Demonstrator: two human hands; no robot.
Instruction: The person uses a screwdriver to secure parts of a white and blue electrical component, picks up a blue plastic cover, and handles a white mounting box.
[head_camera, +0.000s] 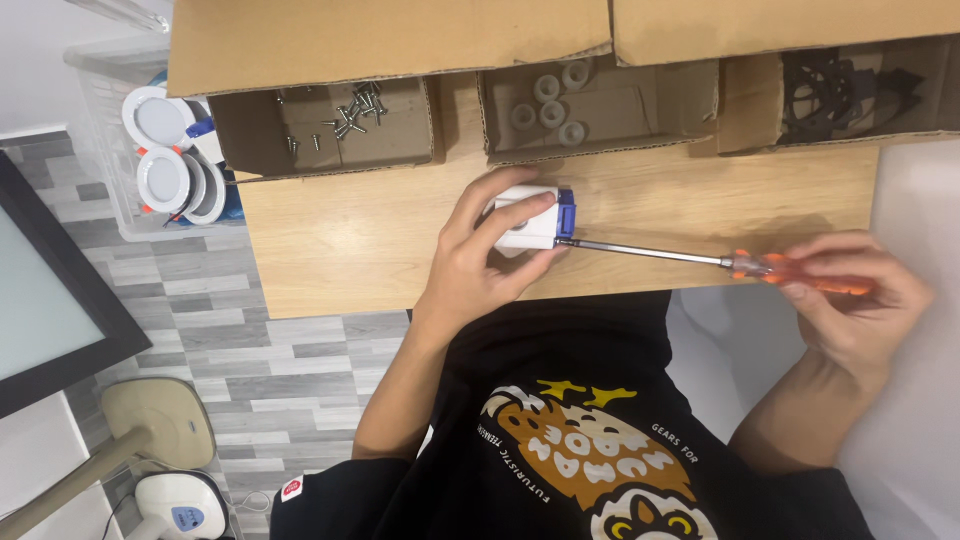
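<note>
We pinch the white box (527, 222) with our left hand (480, 262); our right hand (850, 300) grips the screwdriver (700, 258), keeping it straight into the box's blue end.

Grey plank floor (200, 340); wooden table (340, 240)

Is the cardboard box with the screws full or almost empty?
Almost empty. The cardboard box holds only a small scatter of screws near its back wall, and most of its brown bottom is bare.
</note>
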